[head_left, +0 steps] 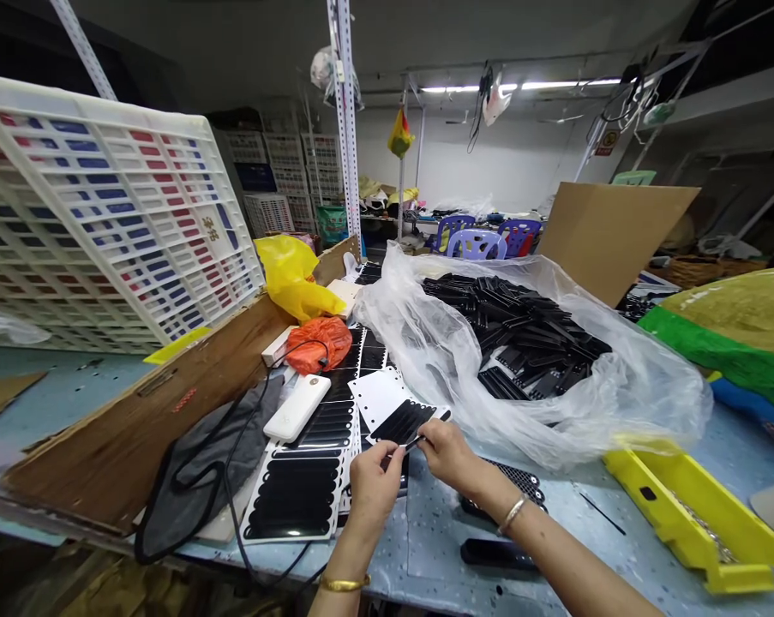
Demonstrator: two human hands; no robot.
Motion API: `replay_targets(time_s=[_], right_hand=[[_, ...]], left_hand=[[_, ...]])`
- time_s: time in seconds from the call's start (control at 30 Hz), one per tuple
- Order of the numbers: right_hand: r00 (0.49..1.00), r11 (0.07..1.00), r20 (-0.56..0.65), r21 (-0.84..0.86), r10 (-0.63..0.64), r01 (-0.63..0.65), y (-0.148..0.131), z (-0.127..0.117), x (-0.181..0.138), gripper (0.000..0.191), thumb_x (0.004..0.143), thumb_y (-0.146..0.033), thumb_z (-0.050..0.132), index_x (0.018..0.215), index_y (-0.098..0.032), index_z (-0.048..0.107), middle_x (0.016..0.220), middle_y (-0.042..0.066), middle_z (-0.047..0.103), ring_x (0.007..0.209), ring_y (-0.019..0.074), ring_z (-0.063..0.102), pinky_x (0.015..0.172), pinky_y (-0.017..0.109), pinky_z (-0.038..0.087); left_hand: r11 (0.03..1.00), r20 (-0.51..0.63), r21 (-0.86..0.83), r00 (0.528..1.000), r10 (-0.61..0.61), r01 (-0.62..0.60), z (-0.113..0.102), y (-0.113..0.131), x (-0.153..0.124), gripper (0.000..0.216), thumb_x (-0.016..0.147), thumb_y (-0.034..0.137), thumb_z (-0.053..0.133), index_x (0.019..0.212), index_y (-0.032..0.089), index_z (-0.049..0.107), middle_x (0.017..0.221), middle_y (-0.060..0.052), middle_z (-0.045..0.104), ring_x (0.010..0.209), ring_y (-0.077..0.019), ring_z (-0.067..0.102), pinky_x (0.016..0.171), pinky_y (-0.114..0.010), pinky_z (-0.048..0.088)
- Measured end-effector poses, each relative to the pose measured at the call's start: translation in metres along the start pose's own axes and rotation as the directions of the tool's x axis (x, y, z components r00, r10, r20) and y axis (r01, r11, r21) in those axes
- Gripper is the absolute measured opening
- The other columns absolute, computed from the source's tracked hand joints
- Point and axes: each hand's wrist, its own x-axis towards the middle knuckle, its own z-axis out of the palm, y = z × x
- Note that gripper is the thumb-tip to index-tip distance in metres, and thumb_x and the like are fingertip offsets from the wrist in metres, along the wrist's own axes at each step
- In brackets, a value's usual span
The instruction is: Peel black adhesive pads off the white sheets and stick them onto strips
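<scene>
My left hand (375, 482) and my right hand (452, 454) are close together over the near part of the table. Their fingertips pinch a thin black strip (413, 442) from either end. Just behind the strip lies a white sheet with rows of black strips (403, 420), partly covered by my fingers. A blank white sheet with small holes (375, 396) rests beyond it. Left of my hands, more sheets of black strips (293, 499) are spread over the table. Near my right forearm are a black perforated piece (512, 482) and a long black piece (497, 554).
A clear plastic bag (438, 343) full of black pieces (521, 326) stands behind my hands. At right is a yellow bin (695, 523) with small metal parts. To the left are a white power bank (297, 409), an orange bag (319, 344), a wooden board (135, 420) and a white crate (123, 214).
</scene>
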Motion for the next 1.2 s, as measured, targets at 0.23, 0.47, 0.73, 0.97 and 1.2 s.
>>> replay_targets(time_s=[0.23,0.47,0.73,0.97,1.2], right_hand=[[0.993,0.997,-0.117,0.062,-0.034,0.041,-0.002,0.009,-0.002,0.016,0.079,-0.008,0.050,0.071,-0.015,0.062,0.072,0.006,0.067,0.068,0.0174,0.061,0.062,0.026,0.037],[0.936,0.991,-0.342,0.077,-0.081,0.114,0.017,0.062,-0.004,0.015,0.075,-0.013,0.046,0.068,-0.018,0.058,0.062,0.004,0.063,0.059,0.0162,0.057,0.056,0.025,0.038],[0.933,0.977,-0.347,0.145,-0.097,0.155,0.037,0.061,-0.009,0.025,0.082,-0.020,0.039,0.072,-0.018,0.062,0.064,0.007,0.064,0.058,0.0181,0.060,0.056,0.027,0.045],[0.950,0.962,-0.312,0.257,-0.012,0.097,0.027,0.033,-0.011,0.027,0.080,-0.028,0.040,0.064,-0.020,0.059,0.060,0.007,0.065,0.056,0.0215,0.063,0.054,0.030,0.047],[0.883,0.918,-0.457,0.387,0.107,0.089,0.016,0.016,-0.014,0.034,0.081,-0.048,0.050,0.079,-0.018,0.067,0.057,0.007,0.065,0.047,0.0212,0.061,0.048,0.031,0.049]], left_hand=[[0.997,-0.014,-0.063,0.999,-0.052,0.051,0.001,-0.009,-0.003,0.031,0.071,0.048,0.063,0.060,0.020,0.068,0.046,0.001,0.054,0.045,-0.0141,0.048,0.048,-0.024,0.034],[0.994,-0.116,-0.111,0.992,-0.038,0.025,0.018,-0.034,0.002,0.039,0.065,0.052,0.071,0.046,0.020,0.057,0.036,0.003,0.043,0.038,-0.0122,0.040,0.044,-0.025,0.030],[0.745,0.233,-0.483,0.888,-0.396,0.459,0.030,-0.016,-0.004,0.053,0.052,0.067,0.073,0.052,0.016,0.060,0.031,-0.002,0.050,0.025,-0.0075,0.035,0.034,-0.019,0.020],[0.604,0.308,-0.573,0.828,-0.468,0.554,0.044,-0.001,-0.016,0.049,0.053,0.062,0.073,0.054,0.016,0.057,0.031,-0.002,0.051,0.021,-0.0080,0.035,0.029,-0.017,0.009],[0.377,0.261,-0.789,0.821,-0.508,0.484,0.038,0.021,-0.013,0.039,0.048,0.045,0.077,0.048,0.017,0.050,0.033,0.001,0.048,0.023,-0.0032,0.028,0.032,-0.019,0.009]])
